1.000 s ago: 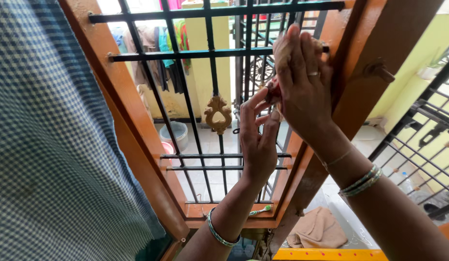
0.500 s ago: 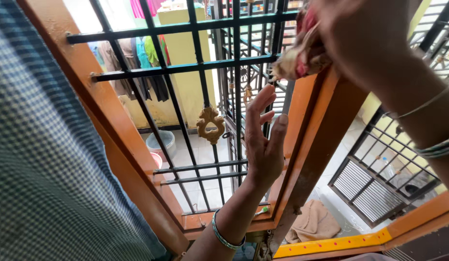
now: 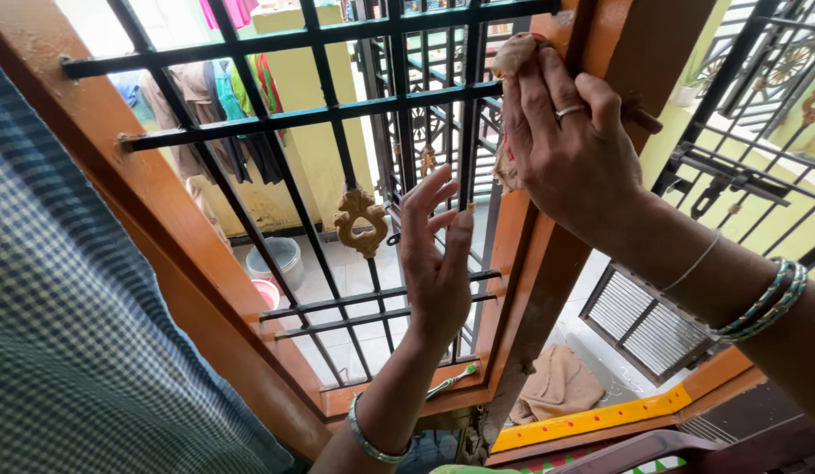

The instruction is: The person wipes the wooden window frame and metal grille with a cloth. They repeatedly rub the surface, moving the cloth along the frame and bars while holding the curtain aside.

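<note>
The person's right hand [image 3: 572,145] is up top, right of centre, fingers curled and clamped over a crumpled pale cloth rag with a bit of red in it [image 3: 513,61], pressing it onto the inner edge of the orange-painted wooden window frame [image 3: 521,263], right where the upper black bars meet the wood. That hand has one silver ring on a finger, and the wrist behind it carries one thin bangle plus a small stack of green-and-silver ones (can't count them exactly).

The left hand [image 3: 436,263] sits lower, in the middle, palm flat and fingers spread wide, holding nothing. It's in front of the black iron window grille [image 3: 337,114], close to or lightly against the vertical bars; can't tell whether it actually touches. One beaded bangle on that wrist.

Counting bits: one brass-coloured curly ornament [image 3: 361,221] fixed on a vertical bar, just left of the left hand. One green toothbrush [image 3: 453,380] lying on the bottom ledge of the frame, below the left wrist.

Through the bars, far below: two round containers on the tiled ground, one grey metal bucket [image 3: 285,259] and one pink tub [image 3: 269,292] just near it. What's inside either one can't be made out. Clothes hang on a line [image 3: 216,101] at far left.

Lower right, one tan cloth [image 3: 558,391] lies bunched on the floor. Blue checked fabric [image 3: 74,351] fills the near left.
</note>
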